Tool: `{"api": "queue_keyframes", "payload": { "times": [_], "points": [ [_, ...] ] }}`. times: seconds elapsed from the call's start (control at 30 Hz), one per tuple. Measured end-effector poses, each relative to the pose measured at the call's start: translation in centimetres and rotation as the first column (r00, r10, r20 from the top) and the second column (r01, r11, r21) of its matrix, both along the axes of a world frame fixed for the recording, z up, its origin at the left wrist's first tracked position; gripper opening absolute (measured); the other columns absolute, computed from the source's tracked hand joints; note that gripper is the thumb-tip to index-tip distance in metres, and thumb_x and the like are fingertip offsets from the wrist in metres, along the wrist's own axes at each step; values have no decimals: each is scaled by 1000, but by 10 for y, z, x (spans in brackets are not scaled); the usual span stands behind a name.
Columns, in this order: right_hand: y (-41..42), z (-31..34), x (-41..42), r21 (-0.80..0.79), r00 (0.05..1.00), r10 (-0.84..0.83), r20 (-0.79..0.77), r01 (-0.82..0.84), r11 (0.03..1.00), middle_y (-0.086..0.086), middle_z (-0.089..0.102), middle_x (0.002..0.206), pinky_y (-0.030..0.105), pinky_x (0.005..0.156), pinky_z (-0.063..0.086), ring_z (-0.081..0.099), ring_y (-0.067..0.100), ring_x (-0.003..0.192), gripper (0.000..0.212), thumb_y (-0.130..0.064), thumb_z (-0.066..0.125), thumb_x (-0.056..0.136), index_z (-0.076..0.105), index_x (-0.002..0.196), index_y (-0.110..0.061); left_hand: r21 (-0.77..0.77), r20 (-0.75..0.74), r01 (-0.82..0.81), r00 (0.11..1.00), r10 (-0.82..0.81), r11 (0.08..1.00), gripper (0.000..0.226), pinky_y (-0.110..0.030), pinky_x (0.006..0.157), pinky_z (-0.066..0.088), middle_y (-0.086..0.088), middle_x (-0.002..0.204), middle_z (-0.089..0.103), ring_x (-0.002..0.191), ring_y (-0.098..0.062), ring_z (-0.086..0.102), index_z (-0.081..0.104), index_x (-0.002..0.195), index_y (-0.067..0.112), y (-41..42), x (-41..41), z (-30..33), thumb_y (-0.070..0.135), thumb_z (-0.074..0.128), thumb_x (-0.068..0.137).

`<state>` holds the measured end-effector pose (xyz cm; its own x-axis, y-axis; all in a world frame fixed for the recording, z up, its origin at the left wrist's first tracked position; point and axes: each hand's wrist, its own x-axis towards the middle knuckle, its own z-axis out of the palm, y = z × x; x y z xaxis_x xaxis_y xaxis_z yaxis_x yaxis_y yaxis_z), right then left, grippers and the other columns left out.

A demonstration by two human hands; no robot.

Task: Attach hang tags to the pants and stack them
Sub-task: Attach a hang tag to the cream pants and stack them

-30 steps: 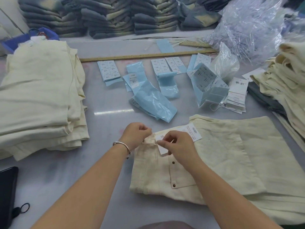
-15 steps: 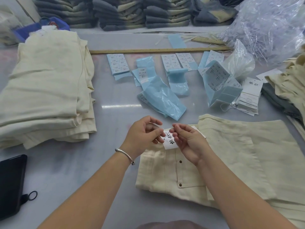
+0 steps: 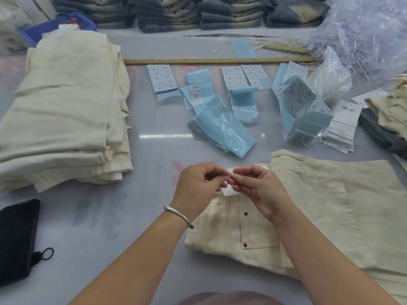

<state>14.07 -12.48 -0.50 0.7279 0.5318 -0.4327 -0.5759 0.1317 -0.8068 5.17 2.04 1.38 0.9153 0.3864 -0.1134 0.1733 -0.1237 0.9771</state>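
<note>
Cream pants (image 3: 319, 216) lie flat on the table in front of me, waistband to the left. A white hang tag (image 3: 229, 191) hangs over the waistband, mostly hidden behind my fingers. My left hand (image 3: 198, 186) and my right hand (image 3: 259, 190) meet fingertip to fingertip above it, both pinching the tag's small fastener at its top. A tall stack of folded cream pants (image 3: 63, 115) sits at the left. A pile of white hang tags (image 3: 343, 126) lies at the right, beyond the pants.
Blue sticker sheets and plastic sleeves (image 3: 222, 126) lie scattered mid-table, behind them a long wooden ruler (image 3: 209, 60). A black phone (image 3: 16, 241) lies at the left edge. More cream garments (image 3: 394, 106) and clear plastic bags (image 3: 363, 29) crowd the right; dark folded clothes (image 3: 176, 12) line the back.
My hands rose off the waistband and came together at the tag's top. The tag, first pressed against the pants, now hangs between my fingertips.
</note>
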Motion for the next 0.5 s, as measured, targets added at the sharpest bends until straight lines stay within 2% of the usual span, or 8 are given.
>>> {"api": "queue_keyframes", "payload": {
  "times": [0.1, 0.23, 0.5],
  "points": [
    [-1, 1, -2, -37, 993, 35, 112, -31, 999, 17, 73, 80, 25, 62, 56, 73, 26, 74, 17, -5, 78, 61, 72, 77, -7, 33, -6, -11, 1000, 11, 999, 14, -23, 67, 57, 0, 71, 73, 67, -14, 71, 72, 83, 14, -1, 0, 0, 1, 68, 86],
    [-1, 4, -3, -79, 971, 64, 229, -48, 996, 16, 73, 78, 26, 62, 55, 72, 26, 72, 24, -12, 82, 57, 70, 77, -7, 33, -2, -11, 1000, 11, 999, 16, -31, 68, 58, 1, 72, 71, 64, -16, 70, 59, 90, 14, -2, -1, 2, 2, 68, 85],
    [1, 7, -4, -92, 940, 74, 332, -46, 995, 15, 73, 75, 26, 62, 56, 72, 28, 70, 19, -12, 81, 58, 70, 73, -7, -55, -17, -19, 1000, 18, 998, 18, -31, 67, 59, -5, 75, 73, 63, -18, 71, 56, 90, 11, 0, -3, 2, -2, 67, 85]
  ]
}}
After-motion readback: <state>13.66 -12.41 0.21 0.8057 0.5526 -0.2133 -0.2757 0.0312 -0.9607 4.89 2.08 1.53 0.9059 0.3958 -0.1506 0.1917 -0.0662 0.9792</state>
